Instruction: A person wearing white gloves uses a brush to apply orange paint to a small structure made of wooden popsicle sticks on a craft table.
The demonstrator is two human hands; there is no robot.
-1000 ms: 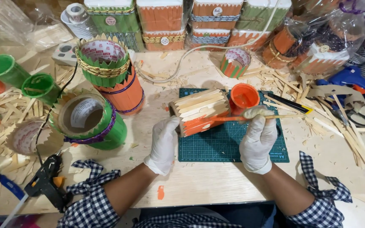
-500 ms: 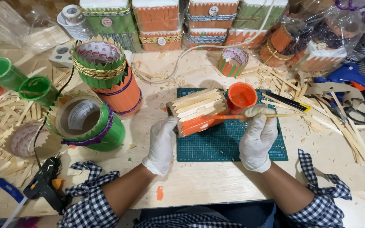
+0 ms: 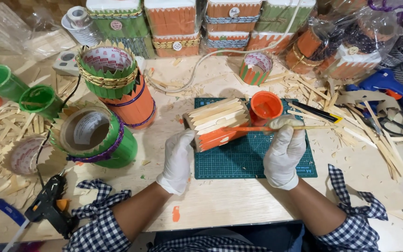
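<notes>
Pale wood forms the worktable (image 3: 239,205), littered with flat wooden sticks and shavings. At far left stand two glossy green cups (image 3: 19,88), then a tall tube (image 3: 117,84) banded green over orange with a zigzag paper rim, and beside it a green tape-core holder (image 3: 96,137) tipped on its side, purple cord round its mouth. A black glue gun (image 3: 50,207) lies near the table's edge. On the dark green gridded cutting mat (image 3: 253,161) the gloved left hand (image 3: 178,158) cups the end of a stick-clad cylinder (image 3: 215,123), half bare wood, half wet orange. The gloved right hand (image 3: 283,151) pinches a thin paintbrush (image 3: 276,127) laid against the cylinder. An orange paint pot (image 3: 266,106) sits behind. Along the back, green and orange boxes (image 3: 201,21) bear small round labels; cellophane-wrapped pieces and a blue glue gun (image 3: 388,86) lie at right.
</notes>
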